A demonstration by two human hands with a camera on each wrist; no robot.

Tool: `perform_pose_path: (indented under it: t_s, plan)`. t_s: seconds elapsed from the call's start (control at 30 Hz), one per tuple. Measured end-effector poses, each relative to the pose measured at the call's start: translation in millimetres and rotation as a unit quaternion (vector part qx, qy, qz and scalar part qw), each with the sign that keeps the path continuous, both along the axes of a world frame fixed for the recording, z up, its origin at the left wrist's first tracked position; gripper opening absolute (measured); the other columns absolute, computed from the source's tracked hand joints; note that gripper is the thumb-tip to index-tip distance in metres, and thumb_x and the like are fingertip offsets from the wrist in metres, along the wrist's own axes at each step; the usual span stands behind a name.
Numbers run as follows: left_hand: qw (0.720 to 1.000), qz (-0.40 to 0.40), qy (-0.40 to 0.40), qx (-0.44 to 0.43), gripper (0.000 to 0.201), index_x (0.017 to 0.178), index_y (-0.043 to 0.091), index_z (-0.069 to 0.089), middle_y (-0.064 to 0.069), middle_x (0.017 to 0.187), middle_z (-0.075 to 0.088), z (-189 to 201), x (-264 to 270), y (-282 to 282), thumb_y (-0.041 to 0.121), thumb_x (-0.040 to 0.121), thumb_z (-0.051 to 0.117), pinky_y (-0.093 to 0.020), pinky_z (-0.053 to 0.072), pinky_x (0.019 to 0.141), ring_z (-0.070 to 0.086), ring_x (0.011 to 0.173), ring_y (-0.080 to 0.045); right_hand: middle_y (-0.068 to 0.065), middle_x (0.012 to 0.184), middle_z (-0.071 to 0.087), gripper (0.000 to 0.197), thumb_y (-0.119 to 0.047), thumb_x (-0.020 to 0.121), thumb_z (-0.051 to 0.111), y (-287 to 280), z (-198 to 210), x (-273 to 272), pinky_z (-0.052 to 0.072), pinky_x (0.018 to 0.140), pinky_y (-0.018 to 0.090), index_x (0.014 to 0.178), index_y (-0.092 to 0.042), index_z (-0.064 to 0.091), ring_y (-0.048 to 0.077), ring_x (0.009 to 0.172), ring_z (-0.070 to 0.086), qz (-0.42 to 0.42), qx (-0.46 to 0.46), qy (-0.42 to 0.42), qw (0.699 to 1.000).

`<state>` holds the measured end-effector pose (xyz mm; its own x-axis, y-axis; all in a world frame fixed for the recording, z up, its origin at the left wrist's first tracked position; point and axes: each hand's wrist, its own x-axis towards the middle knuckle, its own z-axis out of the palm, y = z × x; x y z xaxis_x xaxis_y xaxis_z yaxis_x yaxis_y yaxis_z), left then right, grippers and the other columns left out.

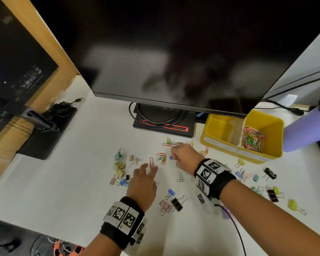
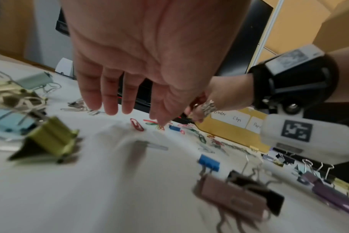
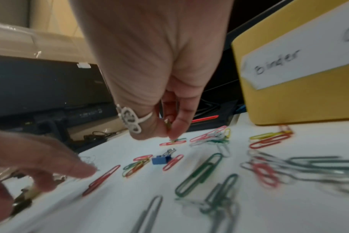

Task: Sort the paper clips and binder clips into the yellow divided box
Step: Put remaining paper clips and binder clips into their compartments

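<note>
Head view: left hand (image 1: 144, 179) flat, fingers spread; right hand (image 1: 184, 156) fingertips pinching red paper clip (image 3: 172, 142).

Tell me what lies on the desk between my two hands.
In the head view, a cluster of coloured wire paper clips and a small blue binder clip lie between the left hand and right hand.

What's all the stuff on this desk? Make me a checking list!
Surface: white desk, scattered clips.
Job's things: yellow divided box; paper clips heaped in its right compartment, left looks empty; loose binder clips.
Clutter: purple bottle.
Grippers: left hand open over a red paper clip; right hand pinching small clips.
Cables: black cable coiled on monitor stand.
Surroundings: dark monitor.
</note>
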<state>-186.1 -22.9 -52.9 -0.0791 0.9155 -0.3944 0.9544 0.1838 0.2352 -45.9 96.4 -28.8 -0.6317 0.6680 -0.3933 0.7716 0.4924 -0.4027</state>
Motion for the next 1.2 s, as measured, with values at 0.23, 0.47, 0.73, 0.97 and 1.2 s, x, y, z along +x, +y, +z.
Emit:
perform_pose_path:
  t_s: [0.23, 0.47, 0.73, 0.97, 1.2]
  plan:
    - [1.000, -0.014, -0.010, -0.002, 0.047, 0.144, 0.027, 0.031, 0.000, 0.147, 0.028, -8.2, 1.0, -14.4, 0.022, 0.097, 0.035, -0.028, 0.043, 0.106, 0.035, 0.131, -0.019, 0.002, 0.082, 0.064, 0.020, 0.001, 0.076, 0.057, -34.5, -8.9, 75.5, 0.048, 0.071, 0.025, 0.088, -0.012, 0.067, 0.017, 0.075, 0.057, -0.124, 0.003, 0.087, 0.988]
    - [0.999, -0.010, -0.044, -0.001, 0.040, 0.137, 0.015, 0.044, -0.008, 0.138, 0.038, -8.6, 5.9, -7.8, 0.015, 0.096, 0.041, -0.023, 0.042, 0.104, 0.048, 0.119, -0.020, 0.007, 0.108, 0.064, 0.018, -0.018, 0.087, 0.055, -48.8, -4.0, 72.4, 0.045, 0.081, 0.028, 0.102, -0.014, 0.065, 0.023, 0.102, 0.058, -0.106, 0.007, 0.024, 0.994]
    - [0.995, 0.086, -0.042, 0.008, 0.059, 0.130, 0.010, 0.046, -0.006, 0.133, 0.040, -4.3, 5.0, 21.2, 0.014, 0.078, 0.073, -0.024, 0.041, 0.104, 0.048, 0.122, -0.021, 0.022, 0.128, 0.049, 0.035, 0.002, 0.091, 0.042, -0.5, -12.3, -24.5, 0.044, 0.099, 0.041, 0.125, 0.000, 0.048, 0.036, 0.118, 0.051, -0.016, 0.047, -0.051, 0.997]
    - [0.988, -0.087, 0.063, -0.114, 0.105, 0.145, 0.017, -0.023, -0.010, 0.154, -0.028, -15.0, -13.3, 35.8, 0.037, 0.085, 0.060, -0.046, 0.007, 0.120, -0.013, 0.147, -0.034, 0.023, 0.115, 0.053, 0.022, 0.013, 0.078, 0.052, -39.0, -8.2, 15.6, 0.042, 0.065, 0.029, 0.096, 0.005, 0.061, 0.026, 0.076, 0.056, 0.002, 0.101, -0.040, 0.994]
    - [0.979, -0.107, 0.096, -0.146, 0.114, 0.145, 0.008, -0.026, -0.016, 0.155, -0.027, -23.5, -17.8, 45.7, 0.046, 0.081, 0.061, -0.049, 0.006, 0.119, -0.014, 0.146, -0.035, 0.000, 0.051, 0.058, 0.042, 0.001, 0.012, 0.084, -94.2, -27.1, 103.4, 0.014, 0.045, 0.016, 0.040, -0.014, 0.057, 0.011, 0.034, 0.050, 0.009, 0.068, -0.159, 0.985]
